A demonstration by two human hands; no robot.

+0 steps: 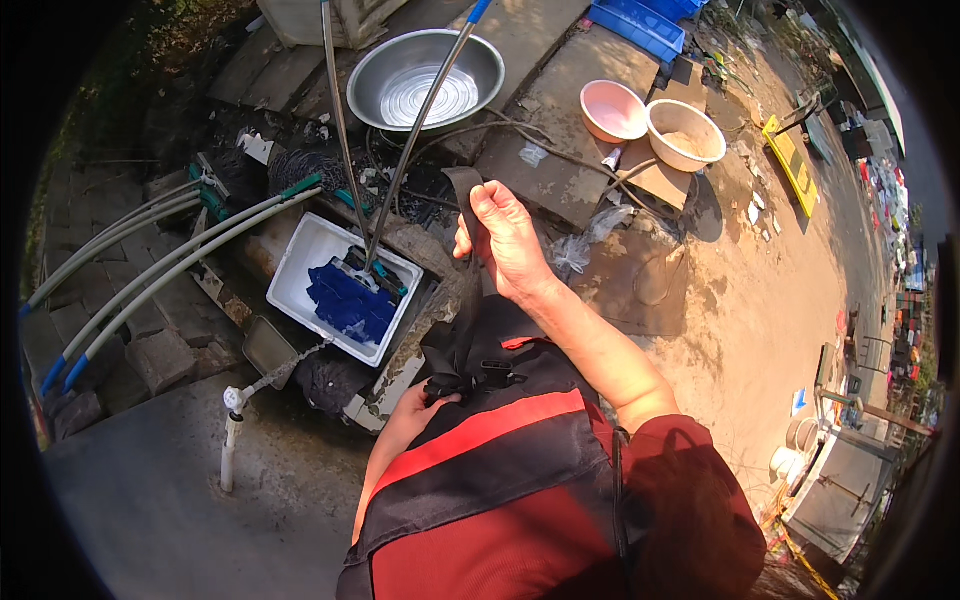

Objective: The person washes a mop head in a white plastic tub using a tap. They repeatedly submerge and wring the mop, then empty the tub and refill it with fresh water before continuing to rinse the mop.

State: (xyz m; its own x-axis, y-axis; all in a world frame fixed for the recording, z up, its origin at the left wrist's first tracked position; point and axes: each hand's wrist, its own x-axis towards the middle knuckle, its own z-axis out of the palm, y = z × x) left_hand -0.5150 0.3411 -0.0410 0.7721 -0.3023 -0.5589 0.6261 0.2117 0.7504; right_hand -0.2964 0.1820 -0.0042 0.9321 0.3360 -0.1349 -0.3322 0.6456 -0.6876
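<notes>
My right hand [499,236] is raised in front of me, pinching a black webbing strap [465,191] between thumb and fingers; its free end sticks up above the hand. The strap runs down to a black bundle of straps and a plastic buckle [496,366] at my waist. Low at the waist, my left hand [414,412] is at the black fabric, its fingers partly hidden under the straps. Beyond it, a white foam box [296,315] holds water and a blue mop cloth [346,300] on a mop head, with metal handles rising from it.
Water runs from a tap [235,400] on a white pipe towards the box. More mop poles [172,259] lie at the left. A large metal basin [360,86] stands ahead, with a pink basin [611,112] and a cream basin [686,135] to its right. A hose [555,150] crosses the slabs.
</notes>
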